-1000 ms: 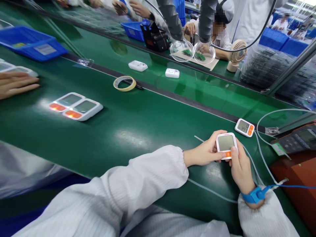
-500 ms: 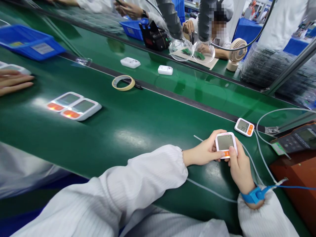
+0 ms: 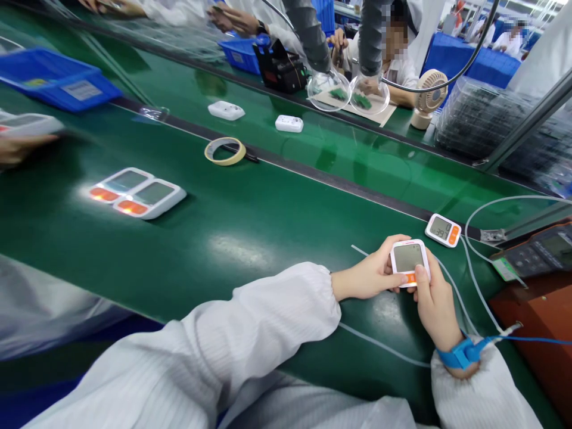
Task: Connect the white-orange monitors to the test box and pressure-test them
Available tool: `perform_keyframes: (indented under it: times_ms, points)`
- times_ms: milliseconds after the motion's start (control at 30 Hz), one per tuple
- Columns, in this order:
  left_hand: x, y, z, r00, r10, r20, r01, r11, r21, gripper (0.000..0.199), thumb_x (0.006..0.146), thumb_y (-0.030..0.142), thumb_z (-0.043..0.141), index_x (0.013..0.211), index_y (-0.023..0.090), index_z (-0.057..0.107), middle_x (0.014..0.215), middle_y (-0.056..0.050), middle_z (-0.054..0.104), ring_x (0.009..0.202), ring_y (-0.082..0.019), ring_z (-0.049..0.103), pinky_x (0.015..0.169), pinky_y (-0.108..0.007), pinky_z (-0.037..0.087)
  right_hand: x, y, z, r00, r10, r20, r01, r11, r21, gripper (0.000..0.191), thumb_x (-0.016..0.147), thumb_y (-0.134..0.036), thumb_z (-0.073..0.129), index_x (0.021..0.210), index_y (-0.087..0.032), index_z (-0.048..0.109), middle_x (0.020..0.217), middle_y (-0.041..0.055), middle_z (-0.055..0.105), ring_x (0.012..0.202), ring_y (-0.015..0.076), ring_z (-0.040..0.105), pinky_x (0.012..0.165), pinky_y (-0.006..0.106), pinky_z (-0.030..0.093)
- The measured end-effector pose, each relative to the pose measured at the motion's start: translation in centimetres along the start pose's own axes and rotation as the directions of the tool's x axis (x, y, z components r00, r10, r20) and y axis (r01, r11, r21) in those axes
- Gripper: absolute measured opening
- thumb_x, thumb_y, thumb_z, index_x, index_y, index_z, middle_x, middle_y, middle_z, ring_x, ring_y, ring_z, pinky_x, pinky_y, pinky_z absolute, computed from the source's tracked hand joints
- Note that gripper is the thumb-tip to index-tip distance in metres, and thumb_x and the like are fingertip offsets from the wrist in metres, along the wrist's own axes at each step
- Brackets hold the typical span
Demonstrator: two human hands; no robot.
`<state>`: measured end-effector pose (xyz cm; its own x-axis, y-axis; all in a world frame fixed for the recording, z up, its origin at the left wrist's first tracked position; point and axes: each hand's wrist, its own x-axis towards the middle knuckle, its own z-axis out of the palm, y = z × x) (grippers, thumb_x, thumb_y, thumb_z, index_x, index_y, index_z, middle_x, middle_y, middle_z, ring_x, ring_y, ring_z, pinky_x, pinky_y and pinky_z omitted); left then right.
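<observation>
Between my two hands is a small white handheld meter (image 3: 409, 258) with a grey screen and orange buttons. My left hand (image 3: 373, 277) grips its left side, the thumb by the orange buttons. On the right side my right hand (image 3: 435, 304) is closed around it, its thumb over the lower right of the meter's face; a blue wrist strap (image 3: 462, 354) circles that wrist. Just beyond lies a similar meter (image 3: 443, 230) showing digits, with a thin clear tube (image 3: 469, 286) running near it. Two more meters (image 3: 138, 193) lie side by side at the left.
A tape roll (image 3: 224, 151) lies by the dark rail. Behind it, two white casings (image 3: 226, 110) sit on the green belt. A blue bin (image 3: 84, 89) stands far left, near a co-worker's blurred hand. An orange box (image 3: 536, 322) carries an instrument (image 3: 543, 253) at right.
The white casings on the belt have shifted slightly left. At far left, the co-worker's hand has lifted a meter. My hands and the meter in them stay nearly still.
</observation>
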<state>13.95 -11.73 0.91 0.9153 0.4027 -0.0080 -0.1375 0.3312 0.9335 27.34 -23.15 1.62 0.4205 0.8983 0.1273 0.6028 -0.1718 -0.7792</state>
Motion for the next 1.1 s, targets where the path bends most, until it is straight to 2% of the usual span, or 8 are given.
perform_keyframes:
  times_ms: [233, 1100]
  points:
    - [0.09, -0.22, -0.08, 1.000, 0.009, 0.000, -0.009, 1.000, -0.009, 0.073, 0.083, 0.030, 0.073, 0.137, 0.029, 0.026, 0.104, -0.003, 0.054, 0.076, -0.013, 0.060, 0.066, -0.028, 0.050, 0.03, -0.25, -0.16, 0.999, 0.039, 0.017, -0.039, 0.999, -0.015, 0.049, 0.102, -0.043, 0.033, 0.143, -0.019, 0.047, 0.089, 0.0060, 0.069, 0.068, 0.0213, 0.067, 0.058, 0.028, 0.051]
    - [0.02, -0.12, -0.05, 1.000, -0.001, -0.003, 0.001, 1.000, -0.005, 0.072, 0.082, 0.030, 0.073, 0.137, 0.029, 0.026, 0.105, -0.003, 0.054, 0.078, -0.013, 0.061, 0.066, -0.028, 0.051, 0.02, -0.13, -0.08, 0.999, 0.044, 0.016, -0.043, 0.999, -0.025, 0.050, 0.102, -0.044, 0.033, 0.143, -0.020, 0.047, 0.083, 0.0048, 0.067, 0.067, 0.0217, 0.066, 0.059, 0.029, 0.050]
